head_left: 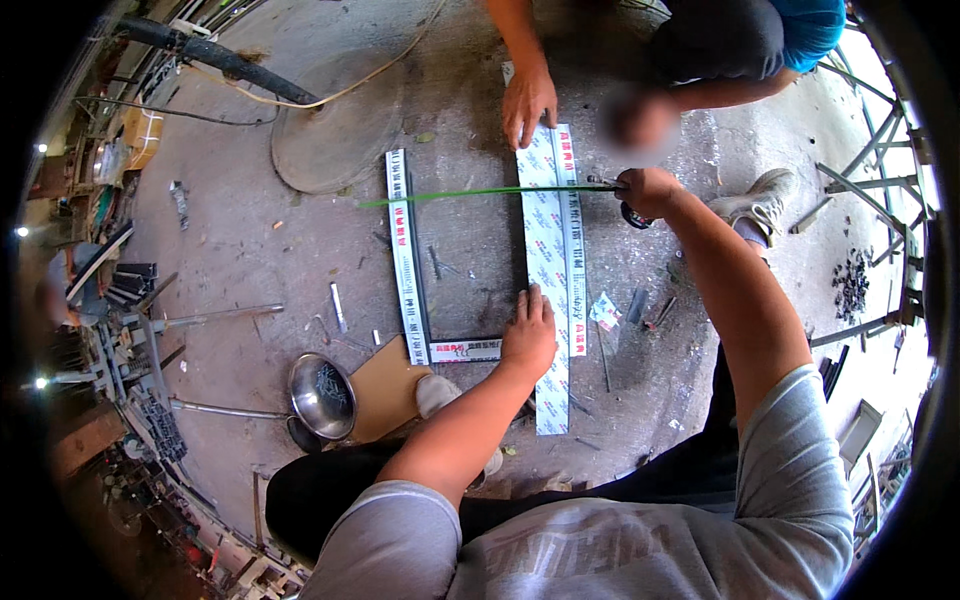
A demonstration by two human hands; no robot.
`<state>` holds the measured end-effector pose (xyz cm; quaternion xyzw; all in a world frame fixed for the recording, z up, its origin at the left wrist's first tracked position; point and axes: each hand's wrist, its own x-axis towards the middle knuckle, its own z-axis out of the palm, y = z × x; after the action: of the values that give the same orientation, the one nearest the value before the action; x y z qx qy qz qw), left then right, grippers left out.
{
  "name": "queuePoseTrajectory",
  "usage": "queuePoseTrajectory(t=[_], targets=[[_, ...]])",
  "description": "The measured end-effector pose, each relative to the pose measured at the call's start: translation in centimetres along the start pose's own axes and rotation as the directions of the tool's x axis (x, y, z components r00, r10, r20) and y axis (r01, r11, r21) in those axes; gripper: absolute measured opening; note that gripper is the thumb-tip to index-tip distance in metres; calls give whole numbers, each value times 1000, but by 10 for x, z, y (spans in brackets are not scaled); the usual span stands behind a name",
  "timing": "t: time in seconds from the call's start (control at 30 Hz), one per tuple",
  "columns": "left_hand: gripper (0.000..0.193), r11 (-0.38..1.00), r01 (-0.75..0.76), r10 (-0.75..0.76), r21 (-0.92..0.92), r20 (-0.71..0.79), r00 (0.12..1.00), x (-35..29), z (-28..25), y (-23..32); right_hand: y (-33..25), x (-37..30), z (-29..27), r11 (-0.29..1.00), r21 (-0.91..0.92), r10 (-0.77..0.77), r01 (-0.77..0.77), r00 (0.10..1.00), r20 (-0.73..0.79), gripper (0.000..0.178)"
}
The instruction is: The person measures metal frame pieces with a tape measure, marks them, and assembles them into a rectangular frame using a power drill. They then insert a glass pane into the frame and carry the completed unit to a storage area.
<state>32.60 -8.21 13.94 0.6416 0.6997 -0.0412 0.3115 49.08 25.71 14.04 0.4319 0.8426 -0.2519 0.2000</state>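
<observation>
The left arm is reaching forward, and the left hand [530, 330] is lying palm down on a long white board [552, 390] — its fingers stretching out along the surface. The board is lying lengthwise on the floor [470, 260], opposite a film-covered bar [404, 270]. The right arm is extending farther out, the right hand [648, 193] clenching a dark tool [634, 215] — while a green strip [460, 193] is running leftward over board and bar. A co-worker's hand [530, 103] is touching the board's far end.
</observation>
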Motion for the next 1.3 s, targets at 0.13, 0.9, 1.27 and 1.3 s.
queuePoseTrajectory(t=[0.13, 0.9, 1.27, 1.3], targets=[[94, 1000, 6, -6, -3, 12, 1000, -3, -6, 2, -9, 11, -4, 987, -145, -60, 68, 996, 58, 30], [92, 998, 0, -1, 68, 18, 1000, 1, 1, 1, -8, 25, -7, 991, -131, -9, 29, 989, 148, 29], [94, 1000, 14, -14, 6, 56, 998, 3, -2, 4, -18, 24, -5, 965, -263, 21, -5, 998, 57, 29], [94, 1000, 5, -6, 16, 45, 999, 3, -2, 3, -19, 24, -6, 967, -252, 34, -17, 997, 65, 29]])
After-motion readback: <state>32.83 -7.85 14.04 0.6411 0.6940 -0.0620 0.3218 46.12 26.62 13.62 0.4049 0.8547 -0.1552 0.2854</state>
